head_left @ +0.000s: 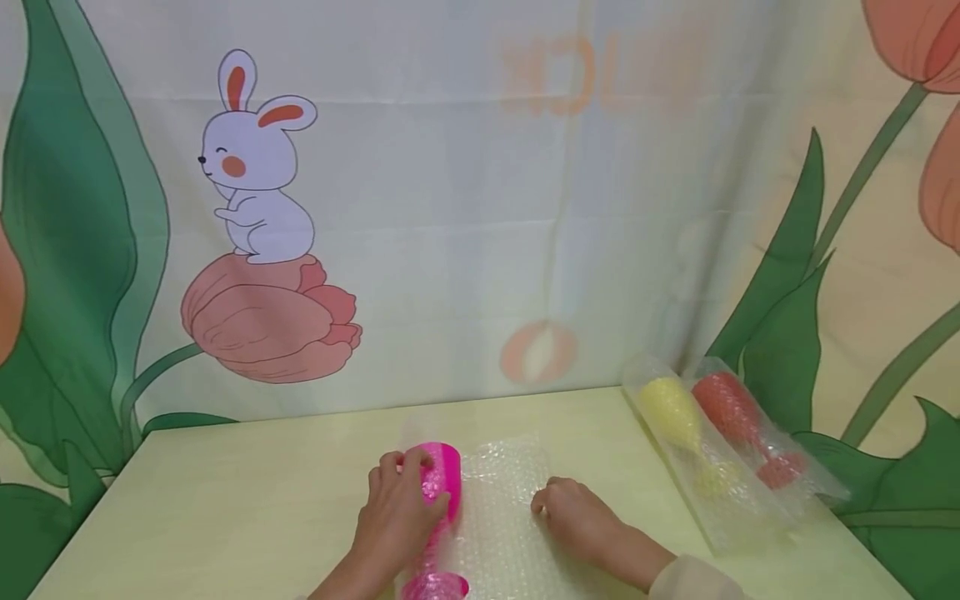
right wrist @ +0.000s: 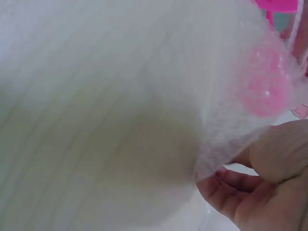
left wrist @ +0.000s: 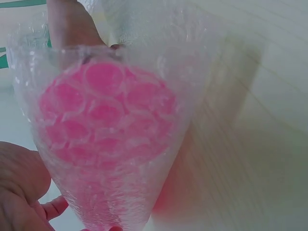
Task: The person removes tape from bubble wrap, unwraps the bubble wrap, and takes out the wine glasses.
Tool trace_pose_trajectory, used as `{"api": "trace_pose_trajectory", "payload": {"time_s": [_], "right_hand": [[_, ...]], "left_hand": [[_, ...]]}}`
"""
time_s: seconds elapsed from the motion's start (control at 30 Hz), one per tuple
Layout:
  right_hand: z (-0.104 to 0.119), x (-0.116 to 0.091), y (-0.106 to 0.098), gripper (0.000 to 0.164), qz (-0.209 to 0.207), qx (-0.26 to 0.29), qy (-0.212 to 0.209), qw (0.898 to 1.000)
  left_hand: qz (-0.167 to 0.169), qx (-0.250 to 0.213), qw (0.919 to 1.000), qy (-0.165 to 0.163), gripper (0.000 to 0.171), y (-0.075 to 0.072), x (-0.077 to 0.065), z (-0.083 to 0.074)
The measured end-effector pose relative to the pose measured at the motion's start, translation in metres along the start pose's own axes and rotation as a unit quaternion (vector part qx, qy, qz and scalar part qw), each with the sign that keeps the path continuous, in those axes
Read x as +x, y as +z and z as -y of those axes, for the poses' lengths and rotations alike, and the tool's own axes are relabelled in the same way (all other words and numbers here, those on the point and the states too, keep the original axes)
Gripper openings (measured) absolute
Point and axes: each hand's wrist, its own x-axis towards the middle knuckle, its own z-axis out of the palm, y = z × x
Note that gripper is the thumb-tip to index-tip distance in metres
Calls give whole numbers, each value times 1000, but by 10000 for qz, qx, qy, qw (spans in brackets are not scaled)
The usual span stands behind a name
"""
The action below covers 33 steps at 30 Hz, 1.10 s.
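Observation:
A bright pink plastic goblet [head_left: 452, 475] lies on its side on a sheet of bubble wrap [head_left: 501, 521], its bowl toward the back and its foot toward the front. Part of the wrap covers it. My left hand [head_left: 397, 518] grips the goblet's bowl through the wrap, fingers and thumb curled over it. In the left wrist view the goblet's round pink foot [left wrist: 106, 115] shows through the bubbles. To the right of the goblet, my right hand [head_left: 581, 518] pinches the edge of the sheet. The right wrist view shows that wrap edge [right wrist: 219, 156] between thumb and fingers.
At the table's right edge lie a yellow goblet [head_left: 671, 412] and a red goblet [head_left: 727, 404], each in bubble wrap. The pale table [head_left: 225, 500] ends at a printed curtain [head_left: 435, 208] behind.

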Motion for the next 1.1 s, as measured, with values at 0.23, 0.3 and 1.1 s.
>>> {"api": "trace_pose_trajectory", "payload": {"time_s": [0.23,0.3,1.1], "right_hand": [[3,1,-5,4,294,-97,-67,9995],[4,2,-5,13,436,-114,50,9990],[6,1,-7,10,521,-164,64,9985]], "left_hand": [[150,-11,9998,-133,65,-4,1,5],[195,-9,9996,-204,66,-6,2,7],[275,80,9990,-329,71,-8,2,12]]}}
